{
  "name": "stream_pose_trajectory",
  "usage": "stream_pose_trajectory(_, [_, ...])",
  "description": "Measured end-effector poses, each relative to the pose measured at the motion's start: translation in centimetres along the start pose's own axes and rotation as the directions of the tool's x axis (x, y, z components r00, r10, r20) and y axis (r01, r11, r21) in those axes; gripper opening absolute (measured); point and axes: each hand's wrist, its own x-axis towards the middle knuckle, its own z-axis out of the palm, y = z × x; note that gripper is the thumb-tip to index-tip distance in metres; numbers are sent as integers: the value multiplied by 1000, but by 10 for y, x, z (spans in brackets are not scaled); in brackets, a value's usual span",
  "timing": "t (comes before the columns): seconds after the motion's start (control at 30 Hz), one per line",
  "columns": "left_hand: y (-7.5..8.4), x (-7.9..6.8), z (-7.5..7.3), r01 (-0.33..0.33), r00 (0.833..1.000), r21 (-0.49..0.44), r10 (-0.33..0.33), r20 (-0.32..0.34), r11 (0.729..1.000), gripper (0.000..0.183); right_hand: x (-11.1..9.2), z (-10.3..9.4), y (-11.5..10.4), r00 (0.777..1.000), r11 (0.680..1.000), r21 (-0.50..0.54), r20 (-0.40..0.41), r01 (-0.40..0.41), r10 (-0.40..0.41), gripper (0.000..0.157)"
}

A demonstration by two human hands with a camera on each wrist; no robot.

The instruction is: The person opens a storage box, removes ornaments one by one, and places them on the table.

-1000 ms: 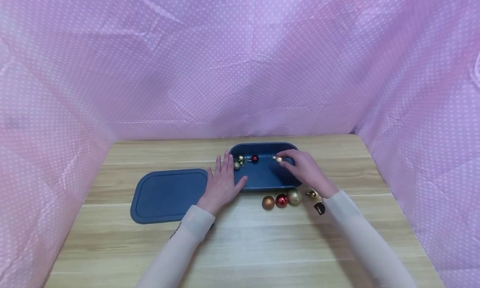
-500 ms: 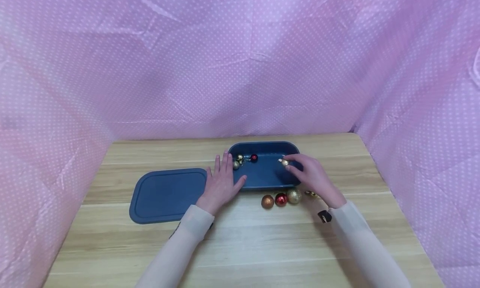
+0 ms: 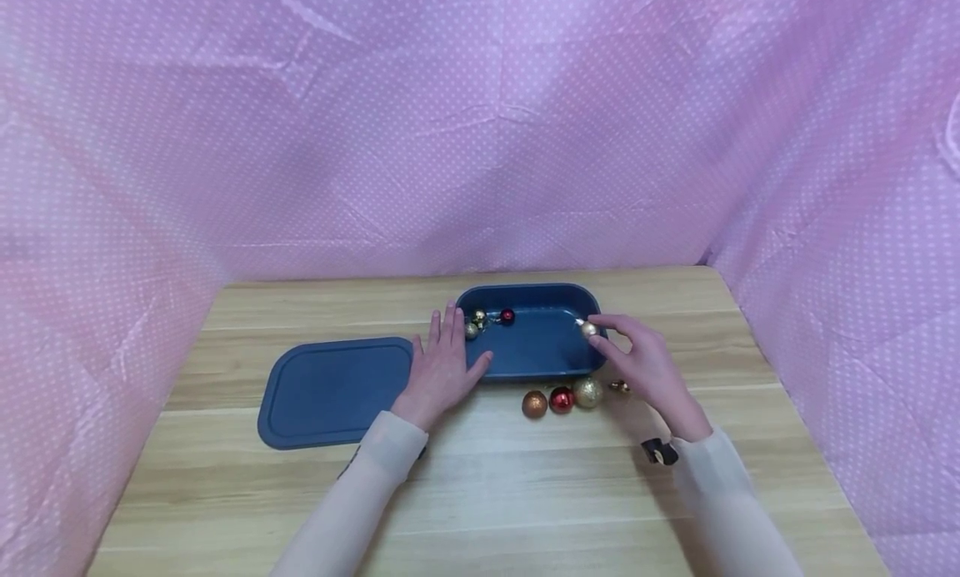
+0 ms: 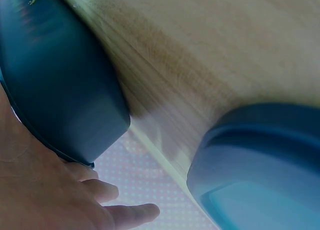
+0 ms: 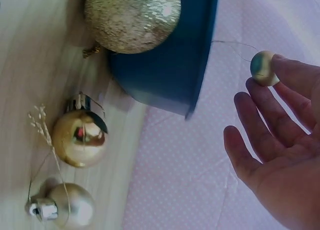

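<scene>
Right hand [image 3: 648,360]: thumb and fingertips pinch a small pale-gold bauble [image 3: 589,329], which I read as over the right end of the blue container [image 3: 551,352]. On my right wrist feed, a thin thread trails from the bauble toward the container's rim; the other fingers of that hand extend loosely.

Left hand [image 3: 438,373]: fingers straight and spread at the container's left end, thumb reaching over its near edge. I see nothing gripped here.

Container contents, left part: a small gold bauble [image 3: 480,316], a small glittery bauble [image 3: 471,331] close by it, and a dark red bauble [image 3: 507,317] slightly to the right.

Along the near side, outside, I log a row from left to right: copper ball [image 3: 535,404], bright red ball [image 3: 562,399], large glittery gold ball [image 3: 588,392]. Right of these, my right wrist feed shows a shiny gold bauble [image 5: 80,137] and a silver-capped bauble [image 5: 72,206], near each other on the tabletop [image 3: 487,494].

The blue lid [image 3: 337,393] lies flat, left of the container; I cannot tell whether the left hand touches its edge. Dotted pink cloth [image 3: 480,143] hangs behind.
</scene>
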Motion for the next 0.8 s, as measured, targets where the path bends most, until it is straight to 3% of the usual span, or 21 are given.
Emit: stream_pose_trajectory(0.8, [2, -2, -1, -3, 1000, -5, 2, -11, 1000, 94, -46, -30, 0, 987, 987, -127, -119, 97, -112, 29])
